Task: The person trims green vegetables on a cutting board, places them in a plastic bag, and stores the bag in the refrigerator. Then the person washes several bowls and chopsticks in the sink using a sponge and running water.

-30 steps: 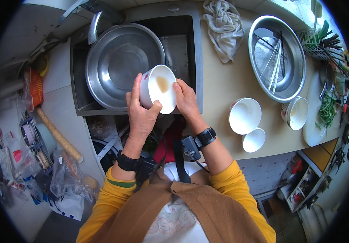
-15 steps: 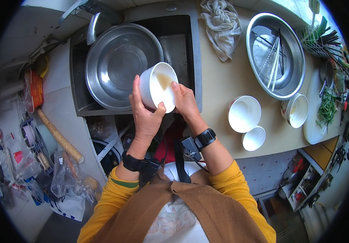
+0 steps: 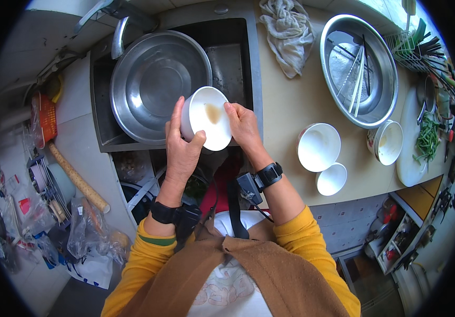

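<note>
Both my hands hold a white bowl, tilted so its inside faces me, over the front edge of the sink. A little brownish liquid lies in its bottom. My left hand is closed round the left side, thumb at the near rim. At the right rim, my right hand grips with the thumb on the edge and the other fingers partly hidden behind. Just beyond the bowl, a large steel basin sits in the dark sink, below the faucet.
Right on the counter are two white bowls, stacked bowls, and a steel basin holding chopsticks. A crumpled cloth lies behind. Chopped greens rest on a white board. Plastic bags lie left.
The bowl has shifted slightly toward me and turned more face-up, and the liquid inside has moved into a smaller patch. My left hand has moved a little left.
</note>
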Demonstrator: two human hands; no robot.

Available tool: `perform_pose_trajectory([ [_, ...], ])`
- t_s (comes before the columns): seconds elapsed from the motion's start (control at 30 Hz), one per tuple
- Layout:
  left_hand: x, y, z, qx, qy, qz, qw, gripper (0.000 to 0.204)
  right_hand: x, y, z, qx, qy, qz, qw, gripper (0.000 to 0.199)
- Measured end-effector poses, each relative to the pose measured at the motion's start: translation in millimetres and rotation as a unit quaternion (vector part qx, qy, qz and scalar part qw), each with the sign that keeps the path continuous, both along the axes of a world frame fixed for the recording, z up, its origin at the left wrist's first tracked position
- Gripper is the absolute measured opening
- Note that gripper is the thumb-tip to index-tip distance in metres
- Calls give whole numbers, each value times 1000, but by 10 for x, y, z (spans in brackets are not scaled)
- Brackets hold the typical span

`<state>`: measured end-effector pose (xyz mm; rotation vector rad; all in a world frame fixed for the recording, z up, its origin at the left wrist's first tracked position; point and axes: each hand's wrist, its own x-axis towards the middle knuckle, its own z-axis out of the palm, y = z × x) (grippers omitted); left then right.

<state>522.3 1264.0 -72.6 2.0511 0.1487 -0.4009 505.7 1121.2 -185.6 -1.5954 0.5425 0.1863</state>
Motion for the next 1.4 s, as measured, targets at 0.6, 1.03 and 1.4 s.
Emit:
perform_pose_trajectory([
  [0.6,-42,-25,-89,21,-84,-17,996,83,57,16,186,-4,20,-33,999,41],
  [1.03,28,-4,-105,-62,-8,9,998,88,-31,-26,167,128,59,-48,989,37],
  [1.4,-9,-55,-82,43,-88,-14,995,83,-10,45,407,200,74,-58,975,36],
])
